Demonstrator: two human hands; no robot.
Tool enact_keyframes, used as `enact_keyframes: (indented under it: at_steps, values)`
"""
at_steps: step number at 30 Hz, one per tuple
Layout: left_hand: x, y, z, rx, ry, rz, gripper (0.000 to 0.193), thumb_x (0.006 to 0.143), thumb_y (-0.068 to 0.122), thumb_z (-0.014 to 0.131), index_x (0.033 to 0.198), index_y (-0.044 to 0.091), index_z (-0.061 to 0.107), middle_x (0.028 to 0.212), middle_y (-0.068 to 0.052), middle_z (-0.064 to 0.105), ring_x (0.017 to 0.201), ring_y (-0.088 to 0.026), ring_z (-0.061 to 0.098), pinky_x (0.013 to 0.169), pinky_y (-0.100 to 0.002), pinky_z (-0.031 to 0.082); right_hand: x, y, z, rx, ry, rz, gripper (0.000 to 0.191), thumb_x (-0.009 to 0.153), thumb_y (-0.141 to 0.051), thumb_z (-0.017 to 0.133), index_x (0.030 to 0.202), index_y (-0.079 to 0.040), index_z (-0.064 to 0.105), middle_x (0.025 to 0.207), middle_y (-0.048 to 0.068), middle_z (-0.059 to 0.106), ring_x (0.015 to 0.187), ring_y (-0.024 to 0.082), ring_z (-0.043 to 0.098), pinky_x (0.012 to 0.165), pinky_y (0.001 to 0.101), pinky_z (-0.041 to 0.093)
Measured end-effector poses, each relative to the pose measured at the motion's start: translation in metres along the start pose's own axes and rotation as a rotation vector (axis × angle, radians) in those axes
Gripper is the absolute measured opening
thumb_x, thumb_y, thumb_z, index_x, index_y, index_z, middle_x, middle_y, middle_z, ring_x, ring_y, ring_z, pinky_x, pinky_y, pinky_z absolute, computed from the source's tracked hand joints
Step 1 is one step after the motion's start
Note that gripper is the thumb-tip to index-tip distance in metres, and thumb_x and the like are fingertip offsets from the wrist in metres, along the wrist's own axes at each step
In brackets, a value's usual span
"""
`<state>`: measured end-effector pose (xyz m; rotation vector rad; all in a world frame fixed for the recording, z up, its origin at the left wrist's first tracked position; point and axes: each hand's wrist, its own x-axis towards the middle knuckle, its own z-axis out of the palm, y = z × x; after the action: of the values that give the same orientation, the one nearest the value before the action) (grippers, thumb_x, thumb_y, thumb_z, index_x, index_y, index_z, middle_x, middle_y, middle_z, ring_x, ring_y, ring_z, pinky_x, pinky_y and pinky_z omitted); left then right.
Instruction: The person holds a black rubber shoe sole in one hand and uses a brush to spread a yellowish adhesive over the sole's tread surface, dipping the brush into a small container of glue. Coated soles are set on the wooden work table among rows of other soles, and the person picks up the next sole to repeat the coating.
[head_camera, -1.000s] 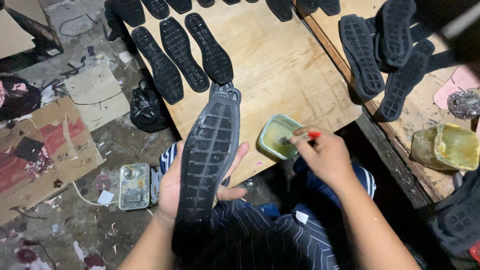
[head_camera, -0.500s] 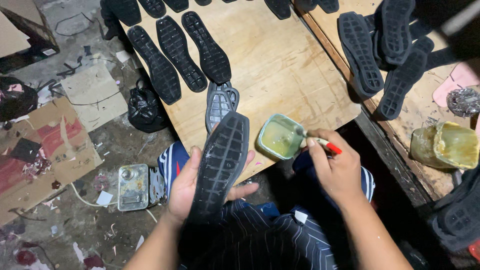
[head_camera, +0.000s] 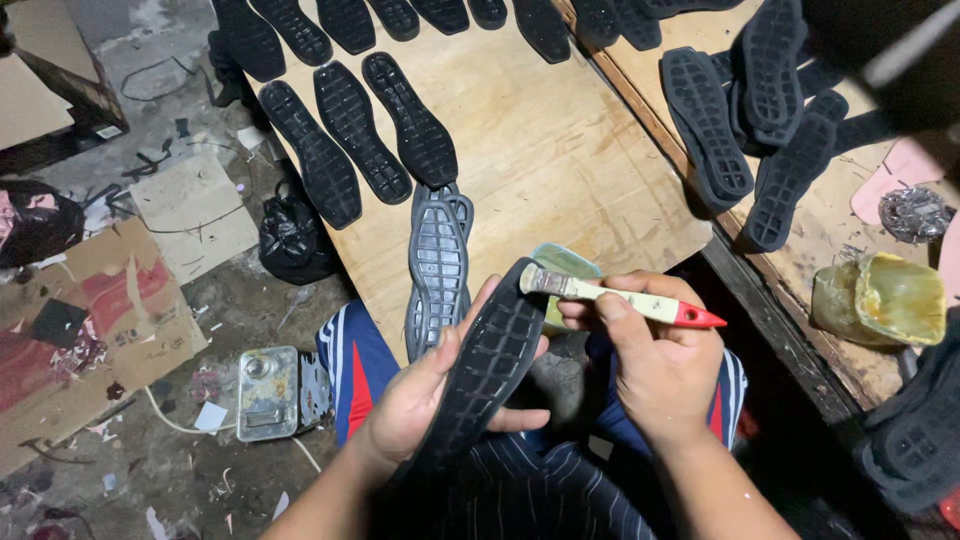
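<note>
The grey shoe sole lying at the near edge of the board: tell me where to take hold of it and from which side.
Grip the grey shoe sole at its narrow waist, across its width, coming from above. It lies flat, tread up, lengthwise toward the person, so both long edges are exposed. Its near end sits close to the left hand and the black sole held there, so that end is crowded.

The left hand (head_camera: 425, 400) holds a black ribbed rubber shoe sole (head_camera: 480, 375) over the lap, near the plywood board (head_camera: 560, 150). To its right, the right hand (head_camera: 650, 365) holds a cream-handled, red-tipped brush (head_camera: 620, 297), bristles touching the sole's far end. Behind them, seemingly on the board's near edge, sits a small green glue tub (head_camera: 565, 262). A grey moulded sole (head_camera: 438, 270) lies left of it.
</note>
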<state>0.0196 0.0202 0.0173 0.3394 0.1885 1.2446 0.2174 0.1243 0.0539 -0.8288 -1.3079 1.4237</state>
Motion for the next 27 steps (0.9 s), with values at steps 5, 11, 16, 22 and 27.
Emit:
enact_keyframes:
  at_steps: [5,11,16,22,27]
  values:
    - [0.0,0.001,0.004,0.091,0.033,0.007,0.068,0.109,0.048,0.027,0.169,0.03,0.0,0.167,-0.004,0.03,0.149,-0.025,0.036,0.111,-0.062,0.045,-0.02,0.001,0.011,-0.113,-0.169,-0.121,0.018,0.1,0.001,0.063,0.117,0.005,0.059,0.104,0.019,0.076,0.097,0.021,0.076,0.091,0.033,0.062]
    - [-0.003,0.004,0.003,0.161,0.032,-0.018,0.073,0.108,0.049,0.033,0.169,0.026,-0.001,0.166,-0.005,0.03,0.15,-0.025,0.035,0.109,-0.063,0.046,-0.015,0.001,0.014,-0.25,-0.132,-0.218,0.018,0.099,0.001,0.066,0.116,0.004,0.061,0.111,0.016,0.074,0.098,0.018,0.074,0.088,0.0305,0.061]
    - [-0.008,0.008,-0.001,0.143,0.021,-0.031,0.073,0.108,0.047,0.034,0.169,0.025,0.0,0.168,-0.005,0.027,0.151,-0.026,0.034,0.107,-0.065,0.047,0.008,-0.002,0.009,-0.555,-0.009,-0.195,0.015,0.098,-0.003,0.068,0.111,0.004,0.066,0.097,0.012,0.077,0.086,0.015,0.073,0.077,0.0276,0.059]
    - [-0.011,0.004,-0.011,0.034,0.014,-0.007,0.069,0.11,0.042,0.035,0.169,0.028,0.003,0.17,-0.006,0.023,0.153,-0.027,0.031,0.108,-0.067,0.045,0.001,0.0,0.01,-0.313,-0.017,-0.181,0.016,0.101,-0.006,0.066,0.113,0.004,0.061,0.1,0.012,0.076,0.092,0.014,0.074,0.083,0.0272,0.06]
    - [-0.011,0.003,-0.018,-0.102,-0.043,0.021,0.066,0.112,0.04,0.033,0.171,0.029,0.004,0.172,-0.007,0.021,0.155,-0.031,0.029,0.108,-0.072,0.042,0.002,0.01,0.006,-0.302,0.026,-0.03,0.016,0.1,-0.005,0.065,0.111,0.005,0.062,0.096,0.014,0.076,0.088,0.015,0.074,0.078,0.0271,0.059]
